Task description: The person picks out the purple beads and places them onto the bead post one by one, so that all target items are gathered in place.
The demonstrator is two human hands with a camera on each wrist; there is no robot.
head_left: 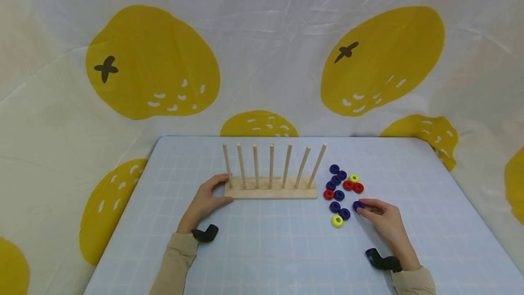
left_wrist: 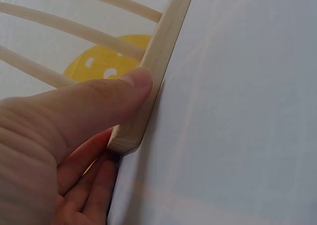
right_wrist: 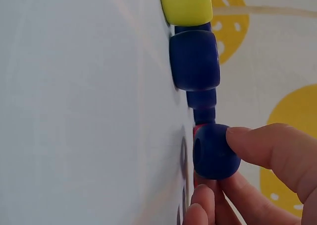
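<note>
Left hand (head_left: 204,200): grip closed around left end of wooden peg rack (head_left: 270,194), thumb on front edge. Rack's seven pegs (head_left: 271,166) all bare; nothing threaded, so work looks barely begun. Right of rack, loose on tabletop (head_left: 262,249): seven blue rings (head_left: 335,207), three red rings (head_left: 329,194), two yellow rings (head_left: 337,221), all off pegs. Farther right of rack, right hand (head_left: 386,224): grip narrowed, pinching eighth blue ring (right_wrist: 214,153) between thumb and fingers.

I am in a screened-off work space: sheeting (head_left: 266,72) printed with big yellow fruits (head_left: 155,65) hangs behind my pale, faintly checked bench (head_left: 270,245) and along both sides; home or studio, I cannot tell
</note>
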